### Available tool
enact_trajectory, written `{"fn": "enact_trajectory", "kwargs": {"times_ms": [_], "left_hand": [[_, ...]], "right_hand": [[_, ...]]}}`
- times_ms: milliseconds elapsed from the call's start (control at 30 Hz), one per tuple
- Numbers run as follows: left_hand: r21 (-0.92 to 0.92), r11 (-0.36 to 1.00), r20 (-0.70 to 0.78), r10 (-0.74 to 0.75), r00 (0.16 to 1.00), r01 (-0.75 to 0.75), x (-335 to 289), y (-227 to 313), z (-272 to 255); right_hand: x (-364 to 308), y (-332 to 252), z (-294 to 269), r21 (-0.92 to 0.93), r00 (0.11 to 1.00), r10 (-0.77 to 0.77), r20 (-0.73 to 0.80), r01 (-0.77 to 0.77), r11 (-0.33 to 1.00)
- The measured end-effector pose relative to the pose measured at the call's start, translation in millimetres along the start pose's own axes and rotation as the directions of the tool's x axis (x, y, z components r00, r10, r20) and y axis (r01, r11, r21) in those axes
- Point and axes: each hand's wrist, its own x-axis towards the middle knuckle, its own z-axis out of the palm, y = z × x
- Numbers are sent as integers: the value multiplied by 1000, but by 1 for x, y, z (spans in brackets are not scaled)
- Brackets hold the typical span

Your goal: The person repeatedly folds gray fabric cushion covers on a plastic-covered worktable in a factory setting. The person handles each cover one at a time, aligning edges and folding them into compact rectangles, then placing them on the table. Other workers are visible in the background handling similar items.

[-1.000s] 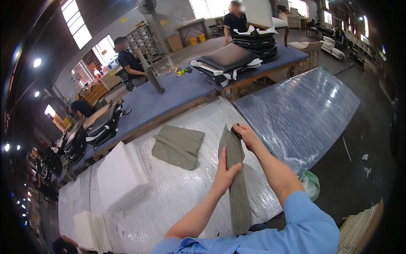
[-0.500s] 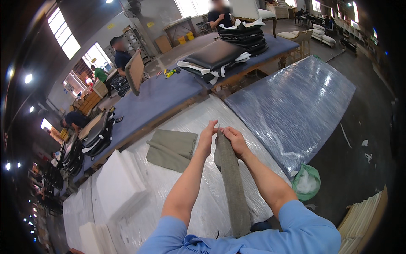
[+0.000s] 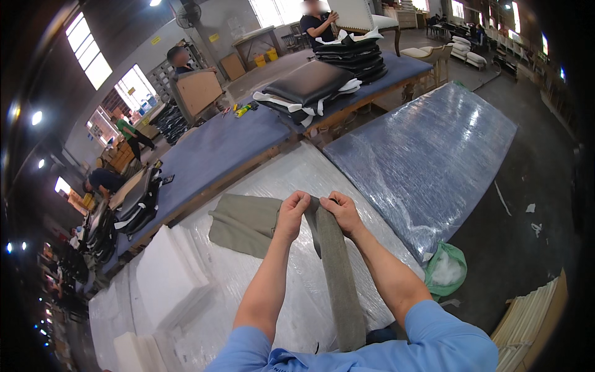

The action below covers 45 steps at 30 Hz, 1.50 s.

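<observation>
My left hand (image 3: 291, 214) and my right hand (image 3: 342, 213) are close together over the plastic-wrapped table, each pinching the upper end of a long grey-green fabric strip (image 3: 341, 282). Between my thumbs a short, darker stretch of the cloth is spread. From there the strip hangs down toward my body, with a loose dark edge on its left side. A wider piece of grey-green fabric (image 3: 243, 224) lies wrinkled on the table just left of my left hand, which covers its right end.
White foam sheets (image 3: 167, 276) are stacked at the left. Beyond runs a long blue table (image 3: 217, 149) with black padded cushions (image 3: 310, 84). At the right are a plastic-wrapped blue panel (image 3: 427, 161) and a green bag (image 3: 445, 270). Several people work farther off.
My left hand has gone from extended fingers to a pinch on the strip's end. Both hands have drawn slightly nearer, and the cloth's upper end is spread wider between them.
</observation>
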Motion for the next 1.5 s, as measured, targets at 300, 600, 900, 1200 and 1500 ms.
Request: {"fn": "enact_trajectory", "kwargs": {"times_ms": [300, 600, 900, 1200, 1500], "left_hand": [[225, 972, -176, 111, 978, -70, 19, 2, 21], [606, 795, -365, 317, 876, -35, 51, 2, 48], [588, 808, -383, 317, 868, -36, 67, -14, 46], [158, 965, 26, -216, 976, 210, 24, 0, 25], [471, 866, 46, -211, 976, 165, -13, 17, 54]], "right_hand": [[-7, -23, 11, -153, 992, 124, -33, -127, 980], [-2, -10, 14, -182, 988, 45, -149, -72, 981], [0, -6, 8, -306, 981, 7, -194, -67, 950], [-8, -5, -23, -291, 942, -249, -224, 179, 940], [40, -18, -2, -419, 947, -215, -240, 99, 902]]}}
